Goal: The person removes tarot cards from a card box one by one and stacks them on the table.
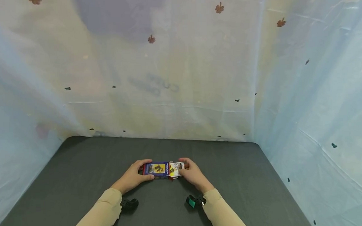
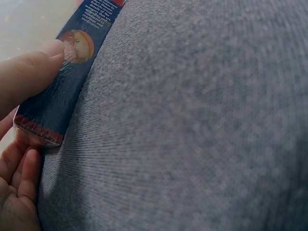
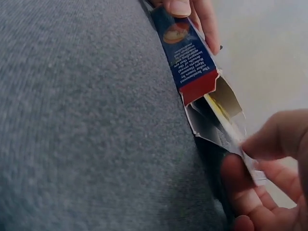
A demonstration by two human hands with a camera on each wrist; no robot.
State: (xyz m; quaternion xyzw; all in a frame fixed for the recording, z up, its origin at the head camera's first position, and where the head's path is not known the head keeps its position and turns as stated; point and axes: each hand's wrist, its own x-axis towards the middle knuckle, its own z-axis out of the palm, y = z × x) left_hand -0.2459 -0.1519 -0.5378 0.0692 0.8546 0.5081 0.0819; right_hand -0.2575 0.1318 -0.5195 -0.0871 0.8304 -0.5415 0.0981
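Card box [image 1: 157,169] is lying between my hands over the dark table [image 1: 160,215]: left hand [image 1: 134,174] is gripping one end, presumably steadying it; right hand [image 1: 196,176] is pinching the protruding cards [image 1: 175,169] (flap [image 3: 204,127] hanging open)

Light is soft — wrist views dimmer, blurrier.

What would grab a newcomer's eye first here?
Probably the blue box, vivid against the dark tabletop in the head view's lower middle, with a white-bordered card sticking out of its open right end. The left hand grips the box's left end; the right hand pinches the card. Beyond, pale sheeting with brown leaf shapes fills the top.
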